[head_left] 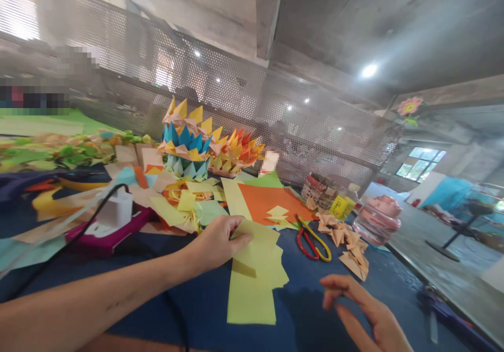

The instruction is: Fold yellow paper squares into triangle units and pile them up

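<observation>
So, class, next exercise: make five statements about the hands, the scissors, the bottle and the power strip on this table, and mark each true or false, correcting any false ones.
1. The left hand holds the yellow-green paper. True.
2. The right hand grips the scissors. False: it holds nothing, and the scissors lie on the table.
3. The scissors have one red handle and one yellow handle. True.
4. The pink bottle stands to the left of the scissors. False: it stands to their right.
5. A white adapter sits on the power strip. True.
</observation>
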`<state>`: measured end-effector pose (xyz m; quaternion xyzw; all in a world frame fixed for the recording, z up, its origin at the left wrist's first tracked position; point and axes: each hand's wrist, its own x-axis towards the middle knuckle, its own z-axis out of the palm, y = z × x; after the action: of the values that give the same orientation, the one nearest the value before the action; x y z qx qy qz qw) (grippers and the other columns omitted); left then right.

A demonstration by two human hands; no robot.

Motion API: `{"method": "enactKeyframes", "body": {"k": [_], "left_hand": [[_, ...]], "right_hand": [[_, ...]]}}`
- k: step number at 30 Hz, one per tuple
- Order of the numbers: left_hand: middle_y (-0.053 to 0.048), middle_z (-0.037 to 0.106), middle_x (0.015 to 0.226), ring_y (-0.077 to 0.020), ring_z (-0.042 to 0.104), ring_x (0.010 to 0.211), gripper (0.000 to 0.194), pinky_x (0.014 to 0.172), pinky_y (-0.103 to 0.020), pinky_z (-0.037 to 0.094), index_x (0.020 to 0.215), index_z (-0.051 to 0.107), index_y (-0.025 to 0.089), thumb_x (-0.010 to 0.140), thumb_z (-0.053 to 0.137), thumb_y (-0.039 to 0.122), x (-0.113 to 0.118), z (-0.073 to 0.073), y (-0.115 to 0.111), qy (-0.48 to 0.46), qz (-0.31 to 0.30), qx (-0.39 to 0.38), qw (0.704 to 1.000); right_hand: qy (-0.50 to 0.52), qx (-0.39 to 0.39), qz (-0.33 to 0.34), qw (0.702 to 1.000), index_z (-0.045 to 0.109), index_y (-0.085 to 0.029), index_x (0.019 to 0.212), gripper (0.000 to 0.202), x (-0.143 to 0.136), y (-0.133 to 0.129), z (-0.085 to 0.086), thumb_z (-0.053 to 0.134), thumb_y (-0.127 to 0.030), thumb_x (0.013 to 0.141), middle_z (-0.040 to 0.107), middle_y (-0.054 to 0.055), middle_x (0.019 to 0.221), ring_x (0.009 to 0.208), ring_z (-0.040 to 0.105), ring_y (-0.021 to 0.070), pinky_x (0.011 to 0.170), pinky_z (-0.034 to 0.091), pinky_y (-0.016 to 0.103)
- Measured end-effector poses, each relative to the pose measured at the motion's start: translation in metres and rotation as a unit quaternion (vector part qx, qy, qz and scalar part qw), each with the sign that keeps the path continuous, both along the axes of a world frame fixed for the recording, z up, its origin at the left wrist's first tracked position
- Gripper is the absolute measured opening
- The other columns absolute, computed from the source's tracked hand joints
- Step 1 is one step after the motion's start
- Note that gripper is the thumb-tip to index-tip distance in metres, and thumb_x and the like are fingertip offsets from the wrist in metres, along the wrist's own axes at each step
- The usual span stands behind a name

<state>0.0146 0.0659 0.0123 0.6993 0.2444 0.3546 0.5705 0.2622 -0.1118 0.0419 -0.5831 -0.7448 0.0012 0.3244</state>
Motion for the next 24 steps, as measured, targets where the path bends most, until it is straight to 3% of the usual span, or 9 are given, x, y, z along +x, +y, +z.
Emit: {"method": "enactKeyframes", "body": {"k": [4,9,11,13,17,21,24], "left_hand": [[-0.006,0.071,0.075,-0.0235,0.067,0.074,0.035,0.068,-0.03,0.052,0.082,0.064,0.013,0.063,0.073,0.04,0.002,0.006,0.001,-0.038,-0.018,-0.075,0.996],[-0.009,0.072,0.079,-0.0224,0.068,0.075,0.05,0.071,-0.03,0.052,0.086,0.067,0.011,0.055,0.079,0.049,-0.002,0.018,0.002,-0.079,-0.007,-0.154,0.985],[-0.009,0.073,0.08,-0.0206,0.068,0.075,0.053,0.069,-0.028,0.052,0.088,0.068,0.011,0.055,0.08,0.05,-0.004,0.02,0.003,-0.087,0.004,-0.174,0.981],[-0.009,0.073,0.08,-0.0178,0.067,0.073,0.053,0.066,-0.025,0.051,0.089,0.07,0.011,0.055,0.081,0.05,-0.005,0.019,0.005,-0.088,0.015,-0.185,0.979],[-0.005,0.07,0.069,-0.0112,0.06,0.057,0.049,0.05,-0.018,0.043,0.083,0.072,0.01,0.055,0.08,0.049,-0.004,0.013,0.01,-0.072,0.011,-0.176,0.982],[-0.008,0.07,0.07,-0.0124,0.06,0.057,0.043,0.046,-0.017,0.039,0.08,0.074,0.009,0.059,0.08,0.046,-0.001,0.009,0.009,-0.045,-0.034,-0.156,0.986],[-0.011,0.072,0.077,-0.0145,0.061,0.063,0.043,0.05,-0.019,0.041,0.08,0.075,0.01,0.062,0.079,0.049,0.0,0.011,0.005,-0.039,-0.059,-0.14,0.988]], "right_hand": [[-0.02,0.016,-0.03,0.999,0.058,-0.024,0.108,0.022,-0.016,0.039,-0.001,0.055,-0.025,0.086,0.07,0.003,0.089,0.081,0.066,0.0187,0.075,0.053,0.027],[0.025,0.028,0.044,0.998,0.048,-0.023,0.129,0.051,-0.041,0.097,0.001,0.06,-0.019,0.08,0.063,0.009,0.114,0.094,0.061,0.0225,0.079,0.051,0.035],[0.058,0.015,0.093,0.994,0.056,-0.026,0.122,0.05,-0.05,0.115,0.003,0.07,-0.021,0.075,0.063,0.007,0.116,0.102,0.058,0.0246,0.086,0.047,0.037],[0.082,0.014,0.127,0.988,0.067,-0.027,0.104,0.035,-0.056,0.127,0.004,0.076,-0.025,0.07,0.062,0.006,0.116,0.108,0.056,0.0262,0.091,0.044,0.037],[0.137,0.026,0.141,0.98,0.071,-0.023,0.078,0.014,-0.056,0.137,-0.001,0.077,-0.033,0.071,0.065,0.006,0.102,0.1,0.059,0.0256,0.087,0.045,0.034],[0.2,0.002,0.134,0.971,0.063,-0.02,0.064,0.024,-0.051,0.135,-0.009,0.072,-0.038,0.076,0.066,0.004,0.081,0.079,0.062,0.0212,0.075,0.047,0.03],[0.246,-0.014,0.119,0.962,0.057,-0.019,0.066,0.03,-0.049,0.132,-0.015,0.068,-0.043,0.079,0.065,0.003,0.076,0.073,0.06,0.0191,0.069,0.048,0.028]]}}
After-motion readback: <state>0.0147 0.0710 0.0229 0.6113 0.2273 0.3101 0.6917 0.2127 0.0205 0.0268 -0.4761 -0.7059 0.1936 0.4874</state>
